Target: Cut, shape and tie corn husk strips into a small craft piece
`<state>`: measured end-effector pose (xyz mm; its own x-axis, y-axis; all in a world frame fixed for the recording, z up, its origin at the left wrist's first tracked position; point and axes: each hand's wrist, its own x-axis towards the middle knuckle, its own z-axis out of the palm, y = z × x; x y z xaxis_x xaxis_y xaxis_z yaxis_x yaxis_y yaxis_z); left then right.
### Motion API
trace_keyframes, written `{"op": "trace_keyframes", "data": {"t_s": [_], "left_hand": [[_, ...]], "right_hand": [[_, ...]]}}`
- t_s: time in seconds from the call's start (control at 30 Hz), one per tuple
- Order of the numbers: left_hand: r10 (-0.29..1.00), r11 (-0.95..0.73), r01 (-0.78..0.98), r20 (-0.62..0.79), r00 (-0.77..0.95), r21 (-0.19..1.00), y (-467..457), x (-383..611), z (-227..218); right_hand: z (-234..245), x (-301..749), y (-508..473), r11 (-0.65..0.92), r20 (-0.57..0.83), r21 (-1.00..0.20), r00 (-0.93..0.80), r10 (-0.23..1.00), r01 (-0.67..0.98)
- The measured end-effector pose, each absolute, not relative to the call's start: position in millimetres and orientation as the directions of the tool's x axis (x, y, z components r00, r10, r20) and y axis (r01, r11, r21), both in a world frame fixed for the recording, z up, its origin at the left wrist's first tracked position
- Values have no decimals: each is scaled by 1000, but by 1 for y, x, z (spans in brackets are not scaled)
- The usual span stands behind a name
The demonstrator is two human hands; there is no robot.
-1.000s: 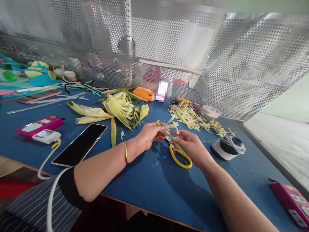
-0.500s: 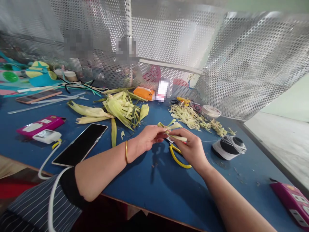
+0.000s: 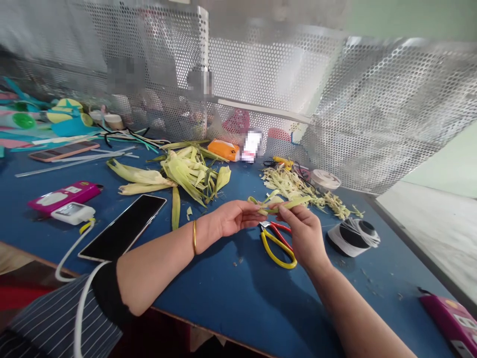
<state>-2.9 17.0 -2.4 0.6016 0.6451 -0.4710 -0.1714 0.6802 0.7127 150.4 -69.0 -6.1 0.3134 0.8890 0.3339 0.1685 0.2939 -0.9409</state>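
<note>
Between my hands is a strip of pale green corn husk (image 3: pixel 298 202), looped at its left end. My left hand (image 3: pixel 238 217) pinches the looped part between thumb and fingers. With thumb and fingertips, my right hand (image 3: pixel 303 231) grips the strip farther along, and its free end sticks out to the right. Scissors (image 3: pixel 278 253) with one yellow and one red handle lie on the table just below the hands, partly behind the right hand. A heap of corn husks (image 3: pixel 186 169) lies beyond my left hand. Thin husk shreds (image 3: pixel 285 181) are piled beyond my right hand.
On the blue table (image 3: pixel 223 293), a spool of grey thread (image 3: pixel 352 236) stands at right. A black-screened phone (image 3: pixel 124 226) and a magenta power strip (image 3: pixel 65 194) lie left, another power strip (image 3: pixel 450 318) far right. A perforated metal screen (image 3: pixel 268 64) bounds the back.
My right hand has shifted slightly right, and the husk strip's free end now points up and right instead of down. The scissors show more fully. The view has tilted a little.
</note>
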Motion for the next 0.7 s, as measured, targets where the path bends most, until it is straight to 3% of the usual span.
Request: {"op": "trace_keyframes", "data": {"t_s": [0.1, 0.2, 0.47, 0.57, 0.7], "left_hand": [[716, 549, -145, -374, 589, 823, 14, -3, -5], [752, 432, -134, -274, 600, 892, 9, -2, -7], [692, 171, 20, -134, 710, 985, -1, -2, -9], [631, 149, 53, -136, 764, 987, -3, -3, -8], [571, 166, 52, -139, 809, 985, -4, -4, -5]], "right_hand": [[-5, 148, -73, 470, 571, -741, 81, 817, 481], [-5, 147, -75, 568, 684, -485, -115, 720, 665], [-15, 159, -66, 309, 790, -30, -167, 590, 951], [-17, 159, -66, 231, 775, 18, -159, 611, 973], [-15, 158, -67, 99, 697, -107, 4, 717, 989]]}}
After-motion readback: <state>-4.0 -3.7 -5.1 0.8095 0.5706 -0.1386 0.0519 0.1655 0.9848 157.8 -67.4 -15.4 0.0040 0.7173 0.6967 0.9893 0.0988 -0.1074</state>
